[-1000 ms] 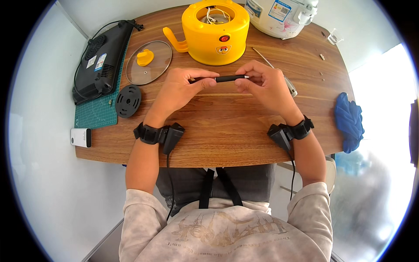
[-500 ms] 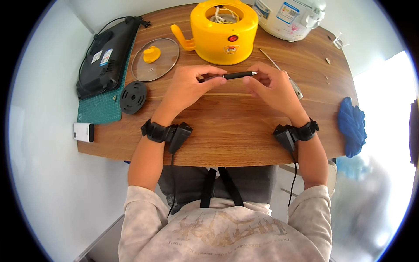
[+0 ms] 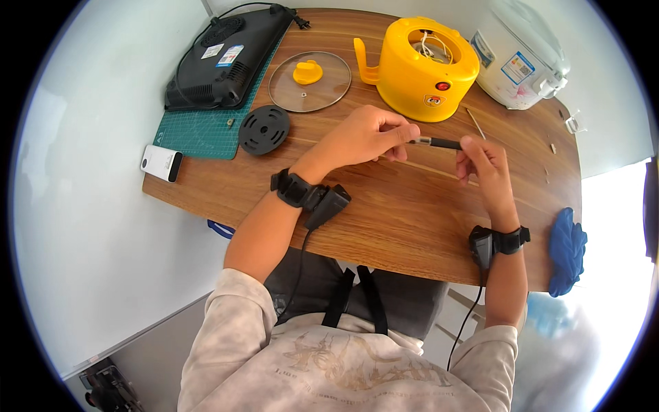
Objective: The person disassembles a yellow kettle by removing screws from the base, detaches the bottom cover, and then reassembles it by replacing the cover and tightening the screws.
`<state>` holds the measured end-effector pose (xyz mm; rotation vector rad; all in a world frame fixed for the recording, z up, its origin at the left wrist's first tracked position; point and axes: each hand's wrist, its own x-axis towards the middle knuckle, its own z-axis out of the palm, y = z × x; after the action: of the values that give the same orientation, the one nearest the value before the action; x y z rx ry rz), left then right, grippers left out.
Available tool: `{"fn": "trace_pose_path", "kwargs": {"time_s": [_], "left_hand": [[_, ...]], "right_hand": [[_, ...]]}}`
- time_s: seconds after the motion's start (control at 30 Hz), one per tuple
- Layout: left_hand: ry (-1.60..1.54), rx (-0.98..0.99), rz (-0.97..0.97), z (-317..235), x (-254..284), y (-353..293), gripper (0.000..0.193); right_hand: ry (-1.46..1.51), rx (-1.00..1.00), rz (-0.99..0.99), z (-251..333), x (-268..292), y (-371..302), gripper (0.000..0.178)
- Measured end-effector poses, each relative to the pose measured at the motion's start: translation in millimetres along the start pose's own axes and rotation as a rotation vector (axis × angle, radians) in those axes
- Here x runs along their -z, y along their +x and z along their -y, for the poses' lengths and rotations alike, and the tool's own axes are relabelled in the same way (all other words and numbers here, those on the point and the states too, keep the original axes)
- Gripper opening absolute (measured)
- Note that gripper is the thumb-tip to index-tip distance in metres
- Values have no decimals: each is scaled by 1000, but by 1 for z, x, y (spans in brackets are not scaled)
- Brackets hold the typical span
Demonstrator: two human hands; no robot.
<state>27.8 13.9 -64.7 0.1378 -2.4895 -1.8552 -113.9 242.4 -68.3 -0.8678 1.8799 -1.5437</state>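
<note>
A slim black pen (image 3: 445,143) with a silver section is stretched between my two hands above the table. My left hand (image 3: 382,137) pinches its left end, close to the silver part. At the other end, my right hand (image 3: 487,168) closes thumb and fingers around the black barrel and covers the tip. Just beyond them stands a yellow kettle-shaped housing (image 3: 419,93) with a side handle, a red switch and loose white wires in its open top. A thin metal rod (image 3: 476,123) lies behind my right hand, which hides its lower end.
Left of the housing lie a glass lid (image 3: 329,91) with a yellow knob, a black slotted disc (image 3: 265,130), a black appliance (image 3: 226,62) on a green cutting mat (image 3: 199,137), and a white power bank (image 3: 162,162). Rightward are a white rice cooker (image 3: 522,58) and blue cloth (image 3: 568,253).
The view has shifted, so the table's things sit further right. My left hand has moved along to the pen's silver section, and my right hand now grips the end where the tip showed.
</note>
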Motion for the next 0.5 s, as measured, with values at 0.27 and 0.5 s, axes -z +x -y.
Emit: {"fn": "trace_pose_path", "kwargs": {"time_s": [0.27,0.5], "left_hand": [[-677,-59,211,8,18,-3,81],[-774,-142,183,3,20,-6,59]], "right_hand": [[176,-34,68,7,5,-2,42],[170,-39,121,6,4,-1,39]]}}
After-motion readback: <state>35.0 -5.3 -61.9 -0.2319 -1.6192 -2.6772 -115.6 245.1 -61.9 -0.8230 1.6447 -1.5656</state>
